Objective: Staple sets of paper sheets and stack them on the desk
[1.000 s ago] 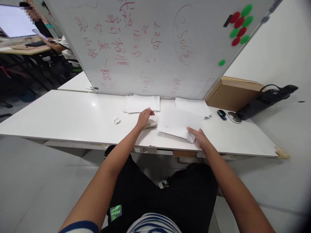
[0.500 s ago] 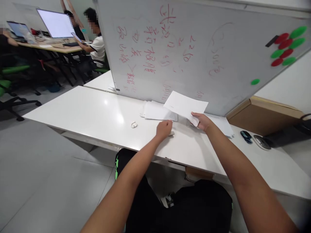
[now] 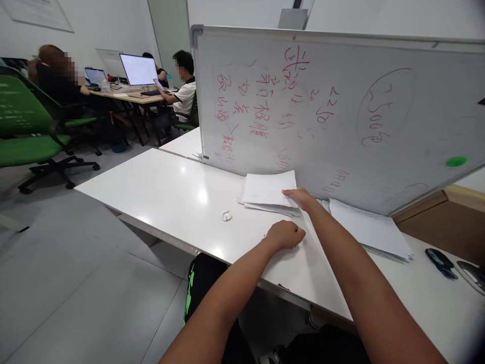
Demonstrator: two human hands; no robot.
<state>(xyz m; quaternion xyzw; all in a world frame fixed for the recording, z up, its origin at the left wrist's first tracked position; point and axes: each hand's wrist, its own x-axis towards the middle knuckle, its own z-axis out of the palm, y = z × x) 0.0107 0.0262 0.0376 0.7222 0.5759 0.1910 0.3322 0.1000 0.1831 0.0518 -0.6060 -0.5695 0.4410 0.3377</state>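
My right hand (image 3: 299, 197) pinches the right edge of a white sheet of paper (image 3: 270, 187) between thumb and fingers. The sheet lies over a stack of paper (image 3: 272, 208) close to the whiteboard's foot. My left hand (image 3: 285, 234) rests low over the white table, nearer to me than the stack. Its fingers are curled into a fist, and whatever they may hold is hidden. A second paper stack (image 3: 367, 227) lies to the right, beyond my right forearm. On the table left of my left hand is a small white curled object (image 3: 226, 216).
A whiteboard (image 3: 273, 111) with red writing stands along the table's (image 3: 159, 192) back. At the right are a cardboard box (image 3: 443, 217) and a dark object (image 3: 441, 263). People sit at another desk (image 3: 140, 99) at the far left, near a green chair (image 3: 26, 116).
My right hand has moved left and lowered the sheet from the air onto the left stack. My left hand stays closed near the table. The camera view has shifted.
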